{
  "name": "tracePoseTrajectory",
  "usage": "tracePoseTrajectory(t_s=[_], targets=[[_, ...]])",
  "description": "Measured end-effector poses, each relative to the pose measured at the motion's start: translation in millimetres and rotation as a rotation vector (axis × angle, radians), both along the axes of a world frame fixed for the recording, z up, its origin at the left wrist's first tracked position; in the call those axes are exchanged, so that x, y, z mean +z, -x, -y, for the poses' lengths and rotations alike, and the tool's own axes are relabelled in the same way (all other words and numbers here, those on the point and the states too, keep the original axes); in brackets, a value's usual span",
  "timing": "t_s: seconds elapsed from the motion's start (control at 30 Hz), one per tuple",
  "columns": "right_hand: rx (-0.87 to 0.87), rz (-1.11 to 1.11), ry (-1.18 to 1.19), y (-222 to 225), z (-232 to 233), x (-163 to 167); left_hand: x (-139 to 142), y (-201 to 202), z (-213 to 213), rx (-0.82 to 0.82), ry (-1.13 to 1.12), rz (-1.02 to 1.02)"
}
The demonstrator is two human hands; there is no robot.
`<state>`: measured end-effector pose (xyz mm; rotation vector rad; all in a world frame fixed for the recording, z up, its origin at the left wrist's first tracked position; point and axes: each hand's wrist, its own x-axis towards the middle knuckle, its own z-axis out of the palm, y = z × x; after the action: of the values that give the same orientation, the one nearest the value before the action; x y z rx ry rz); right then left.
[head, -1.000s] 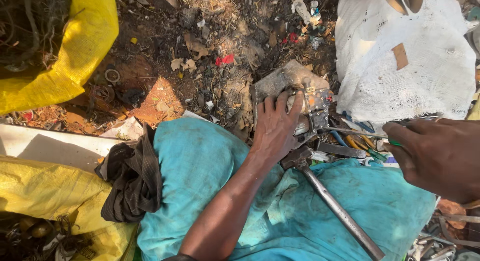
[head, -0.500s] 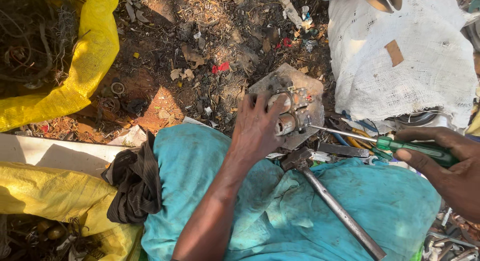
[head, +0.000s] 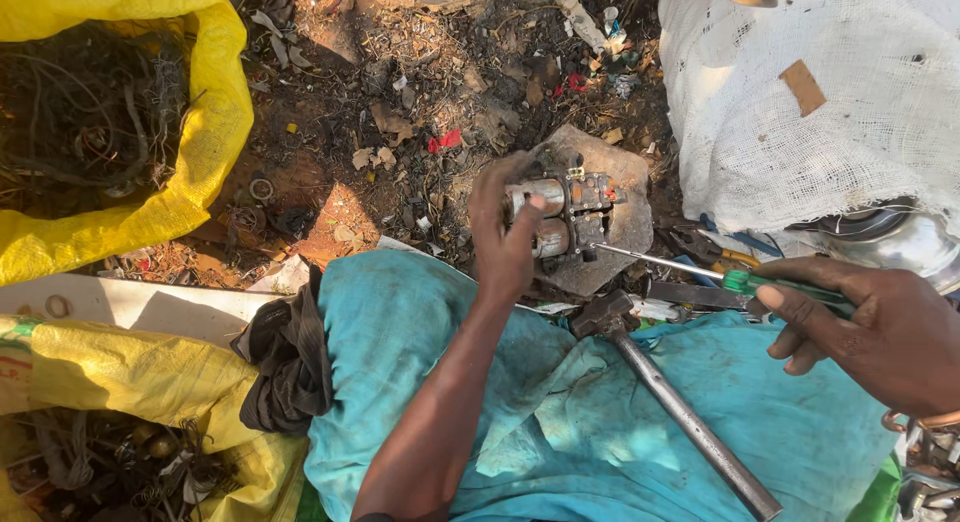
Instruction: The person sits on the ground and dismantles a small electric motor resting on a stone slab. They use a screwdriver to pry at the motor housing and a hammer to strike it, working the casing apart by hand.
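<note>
Dismantling step: left hand (head: 505, 247) clasps metal switch assembly (head: 560, 217) on flat stone (head: 625, 197); right hand (head: 880, 327) pinches green-handled screwdriver (head: 700, 274), tip at assembly. Hammer (head: 670, 392) lies on teal cloth (head: 420, 332). Next likely needs seating tip squarely.

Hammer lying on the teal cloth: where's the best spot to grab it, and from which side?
Grip the hammer on the bare metal shaft, probably near mid-length, coming from above. It lies flat on the teal cloth, running diagonally, with its head up near the flat stone and the screwdriver, so that end is crowded. The lower shaft is clear of both hands.
</note>
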<state>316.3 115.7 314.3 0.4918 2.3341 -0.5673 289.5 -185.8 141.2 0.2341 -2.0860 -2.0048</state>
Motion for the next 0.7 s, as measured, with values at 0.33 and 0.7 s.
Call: tracePoseTrajectory(t_s=[0.33, 0.7], targets=[[0.21, 0.291, -0.372, 35.1, 47.3, 31.8, -19.3, 10.8, 6.0, -0.078, 0.148, -0.003], [0.346, -0.04, -0.262, 15.7, 38.4, 16.3, -17.5, 14.9, 4.5, -0.037, -0.011, -0.015]])
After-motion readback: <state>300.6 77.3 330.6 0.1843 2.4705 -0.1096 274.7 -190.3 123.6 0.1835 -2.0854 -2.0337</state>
